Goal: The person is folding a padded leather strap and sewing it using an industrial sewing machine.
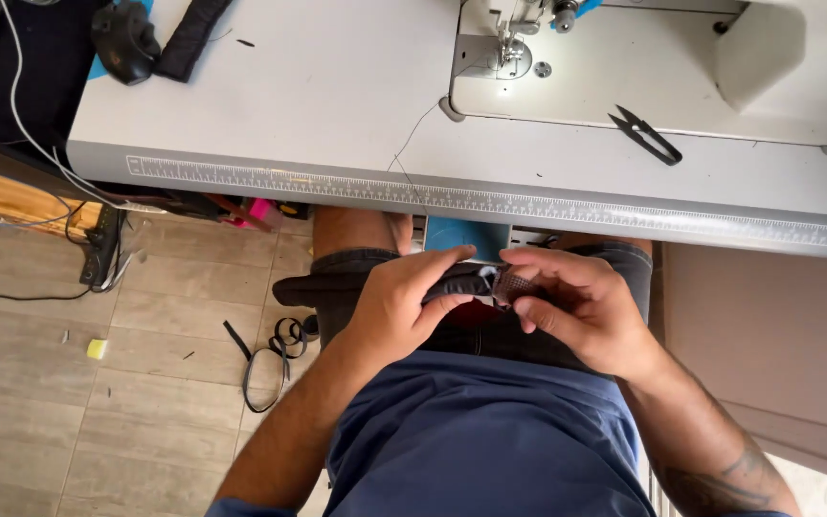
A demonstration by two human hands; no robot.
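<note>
Two hands | left hand (404, 306) fingers grip dark fabric piece (466, 282) | right hand (576, 306) fingers pinch it

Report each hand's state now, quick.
Left hand: closed, its grip on the dark fabric piece over the lap.
Right hand: closed, fingertips pinching the other end of the same dark fabric piece.

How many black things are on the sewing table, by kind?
Snips: 1
Fabric strip: 1
Round black thing: 1
Total: 3
</note>
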